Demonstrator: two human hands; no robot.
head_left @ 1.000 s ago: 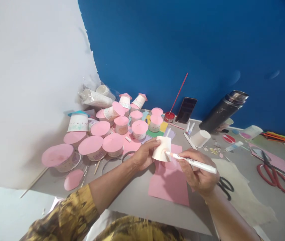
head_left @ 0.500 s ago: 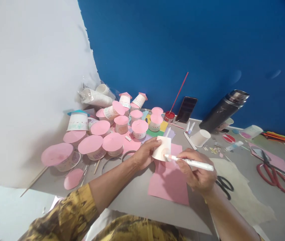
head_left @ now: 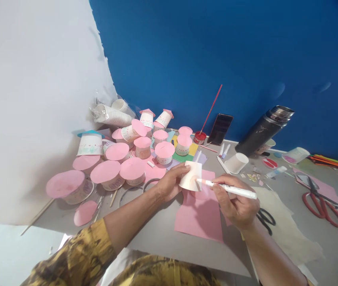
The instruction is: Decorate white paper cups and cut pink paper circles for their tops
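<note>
My left hand (head_left: 173,183) grips a white paper cup (head_left: 190,174), turned bottom up, by its left side. In my right hand (head_left: 240,202) is a white felt-tip marker (head_left: 234,190) with a light peach tip end. Its tip touches the side of the cup, where a faint peach-coloured mark shows. Beneath both hands lies a sheet of pink paper (head_left: 198,224). To the left, several paper cups with round pink paper tops (head_left: 106,172) stand close together, some with small drawings on their sides. One cup has a blue top (head_left: 91,134).
Stacked cups in plastic (head_left: 112,115) lie by the wall. At the back are a red tub (head_left: 199,138), a phone (head_left: 221,129) and a dark flask (head_left: 262,131). A white cup (head_left: 237,163) lies right of centre. Red-handled scissors (head_left: 323,208) and black-handled scissors (head_left: 265,220) lie to the right.
The marker tip has moved slightly up along the cup's side, and my right hand has shifted a little to the right. The left hand keeps its hold.
</note>
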